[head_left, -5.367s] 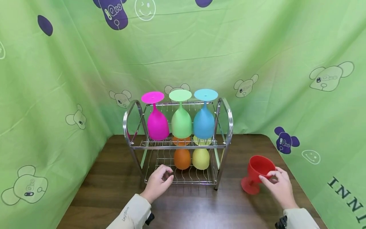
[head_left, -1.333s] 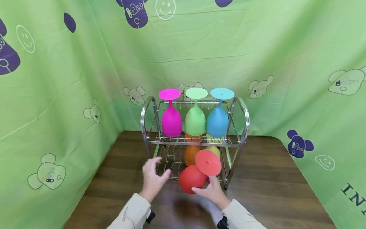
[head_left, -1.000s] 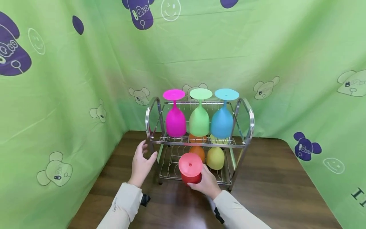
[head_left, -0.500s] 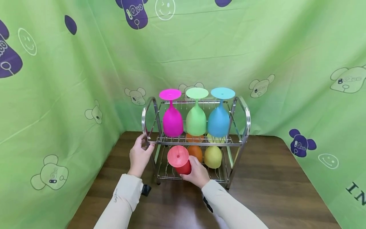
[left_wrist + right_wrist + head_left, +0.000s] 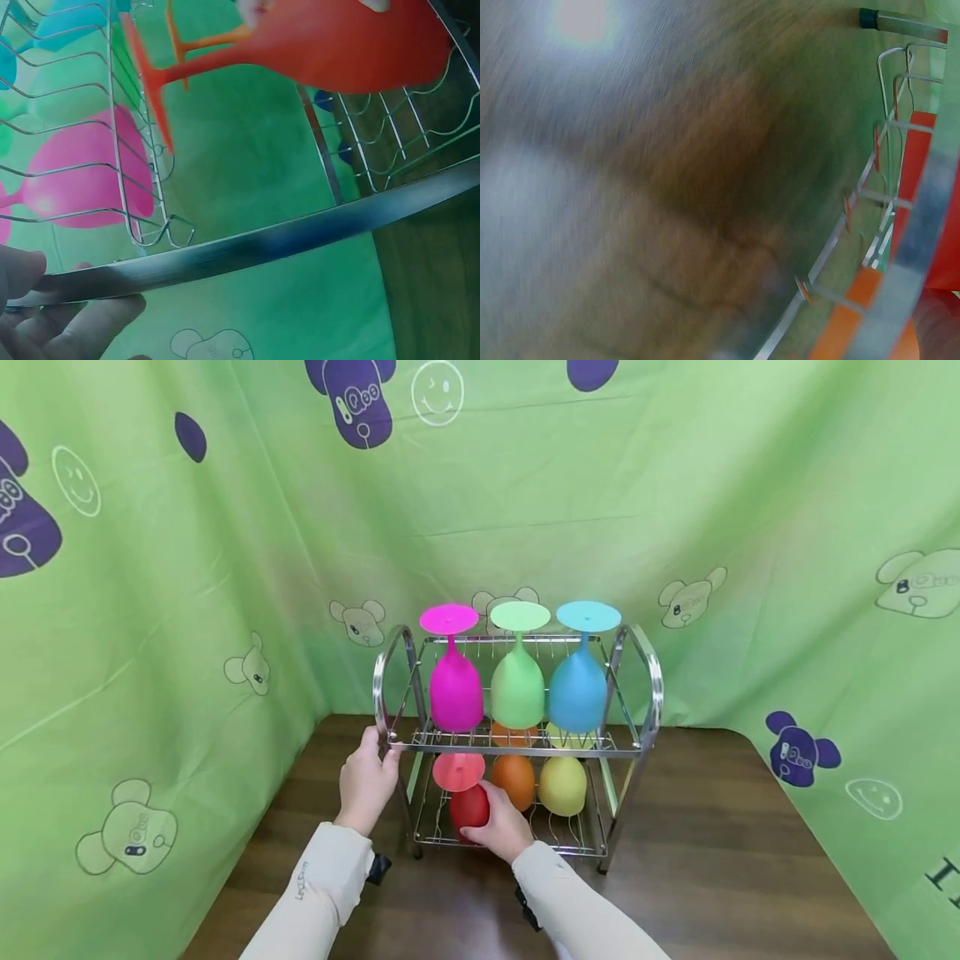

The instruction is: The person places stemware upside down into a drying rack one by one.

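My right hand (image 5: 504, 822) holds a red goblet (image 5: 469, 810) by its bowl, base up, at the left part of the lower tier of a metal dish rack (image 5: 480, 749). Whether its rim touches the wires is hidden. My left hand (image 5: 366, 785) grips the rack's left side; in the left wrist view, thumb and fingers (image 5: 101, 322) lie around the metal bar. Right of the red goblet, an orange goblet (image 5: 514, 781) and a yellow goblet (image 5: 563, 787) stand upside down. Only a sliver of the right hand (image 5: 939, 322) shows in the right wrist view.
Upside down on the upper tier are a magenta goblet (image 5: 457, 695), a light green goblet (image 5: 517, 695) and a blue goblet (image 5: 578, 695). The rack stands on a brown wooden table (image 5: 712, 835). A green patterned cloth (image 5: 525, 468) hangs behind and at both sides.
My right hand has brought the red goblet from the table's right side, turned it base up and lowered it into the lower tier. My left hand has moved onto the rack's left side.
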Tool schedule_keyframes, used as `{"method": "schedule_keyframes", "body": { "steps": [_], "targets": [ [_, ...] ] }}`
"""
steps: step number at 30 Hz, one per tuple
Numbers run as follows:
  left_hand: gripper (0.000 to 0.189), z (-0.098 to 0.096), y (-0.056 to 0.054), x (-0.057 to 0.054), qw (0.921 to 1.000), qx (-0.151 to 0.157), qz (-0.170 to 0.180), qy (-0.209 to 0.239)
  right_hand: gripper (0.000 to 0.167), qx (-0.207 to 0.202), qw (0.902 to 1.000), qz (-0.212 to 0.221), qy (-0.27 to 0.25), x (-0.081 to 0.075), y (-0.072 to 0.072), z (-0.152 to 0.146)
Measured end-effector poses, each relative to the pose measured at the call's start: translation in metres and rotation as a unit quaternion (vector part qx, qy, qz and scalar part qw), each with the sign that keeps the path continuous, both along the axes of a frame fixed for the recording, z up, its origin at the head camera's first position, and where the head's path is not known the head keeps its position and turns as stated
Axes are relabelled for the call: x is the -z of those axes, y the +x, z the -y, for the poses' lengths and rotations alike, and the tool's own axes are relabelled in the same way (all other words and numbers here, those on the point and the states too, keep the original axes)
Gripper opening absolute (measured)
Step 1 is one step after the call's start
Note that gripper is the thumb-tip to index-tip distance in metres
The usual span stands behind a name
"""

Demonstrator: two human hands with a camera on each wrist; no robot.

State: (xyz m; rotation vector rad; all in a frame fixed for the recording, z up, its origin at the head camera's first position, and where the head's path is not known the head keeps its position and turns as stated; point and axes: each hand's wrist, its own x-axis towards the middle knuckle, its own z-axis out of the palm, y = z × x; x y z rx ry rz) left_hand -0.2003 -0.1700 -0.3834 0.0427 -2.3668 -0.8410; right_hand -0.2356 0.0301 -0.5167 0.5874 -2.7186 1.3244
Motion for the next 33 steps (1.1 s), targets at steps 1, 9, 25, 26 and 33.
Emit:
{"method": "schedule_keyframes", "body": {
  "steps": [1, 9, 25, 26, 33],
  "targets": [
    [0.024, 0.000, 0.000, 0.000, 1.0000, 0.004, -0.001, -0.002, 0.074, 0.002, 1.0000, 0.007, -0.005, 0.002, 0.000, 0.001],
    [0.023, 0.000, 0.002, -0.006, 0.9996, 0.027, -0.004, -0.004, 0.078, 0.006, 0.9997, 0.020, -0.015, 0.005, -0.005, 0.007],
    [0.025, -0.001, 0.007, 0.003, 0.9986, 0.049, 0.015, 0.007, 0.070, 0.141, 0.9833, 0.106, 0.045, -0.008, -0.010, 0.022],
    [0.025, -0.001, 0.007, 0.004, 0.9985, 0.052, 0.013, 0.007, 0.070, 0.140, 0.9832, 0.109, 0.042, -0.008, -0.009, 0.022],
    [0.025, 0.002, 0.006, 0.003, 0.9985, 0.054, 0.010, 0.002, 0.070, 0.061, 0.9915, 0.112, -0.027, -0.014, -0.003, 0.015]
  ]
}}
